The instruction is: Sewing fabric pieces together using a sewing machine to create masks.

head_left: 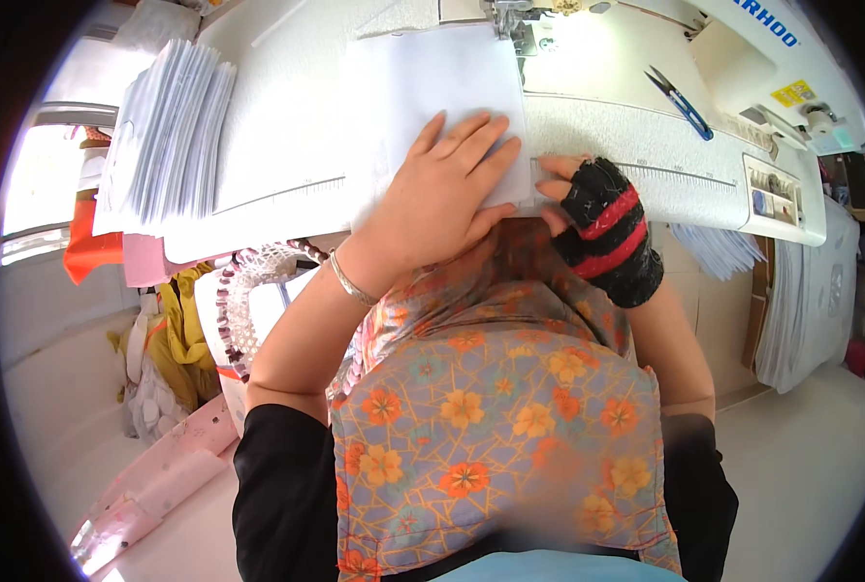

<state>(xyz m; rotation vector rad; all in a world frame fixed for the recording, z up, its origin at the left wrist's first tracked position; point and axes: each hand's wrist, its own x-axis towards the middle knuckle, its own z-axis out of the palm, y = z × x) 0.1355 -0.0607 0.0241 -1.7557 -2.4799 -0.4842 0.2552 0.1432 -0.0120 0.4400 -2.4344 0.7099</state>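
A white rectangular piece of fabric (442, 78) lies on the sewing machine table, its upper right corner by the presser foot (522, 39). My left hand (442, 184) rests flat on its lower part, fingers stretched out and slightly spread. My right hand (602, 228), in a black fingerless glove with red stripes, is at the table's front edge, just right of the fabric. Its bare fingertips are apart and partly curled, touching the tabletop, and nothing shows between them. The machine's lamp lights the area around the needle, which I cannot make out clearly.
Blue-handled thread snips (683, 105) lie right of the presser foot. A tall stack of white pieces (166, 136) stands on the left. The machine head (772, 78) rises at upper right, above a small compartment tray (774, 189). More white pieces (791, 310) hang below right.
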